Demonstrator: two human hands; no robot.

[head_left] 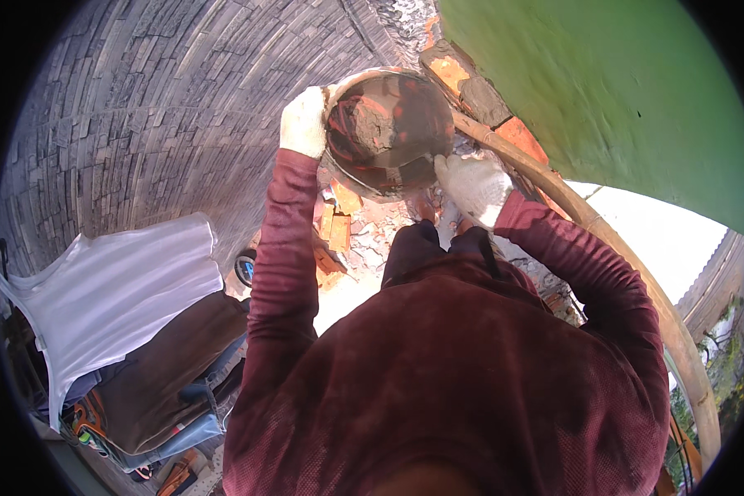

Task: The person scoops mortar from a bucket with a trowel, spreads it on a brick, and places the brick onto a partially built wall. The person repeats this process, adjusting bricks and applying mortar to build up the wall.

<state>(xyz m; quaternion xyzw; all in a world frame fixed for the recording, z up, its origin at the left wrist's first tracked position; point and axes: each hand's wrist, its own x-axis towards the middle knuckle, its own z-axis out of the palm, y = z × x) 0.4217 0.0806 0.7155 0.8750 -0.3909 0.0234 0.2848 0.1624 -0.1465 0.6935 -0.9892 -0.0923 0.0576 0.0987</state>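
Both my hands wear whitish work gloves and hold a round mortar bucket point(426, 124) in front of me. Its inside is dark and smeared, with a lump of grey mortar point(370, 128) and reddish streaks in it. My left hand point(303, 122) is closed on the rim at the left side. At the lower right edge, my right hand point(474, 186) grips the rim with its thumb over the inside. The bucket hides what lies directly beneath it.
A long wooden pole point(587, 211) curves down the right side, near my right arm. Broken orange bricks point(339, 231) and rubble lie by my feet. A mortared brick course point(479, 95) runs below the green sheet point(612, 83). Clothes hang at left, including a white shirt point(124, 277).
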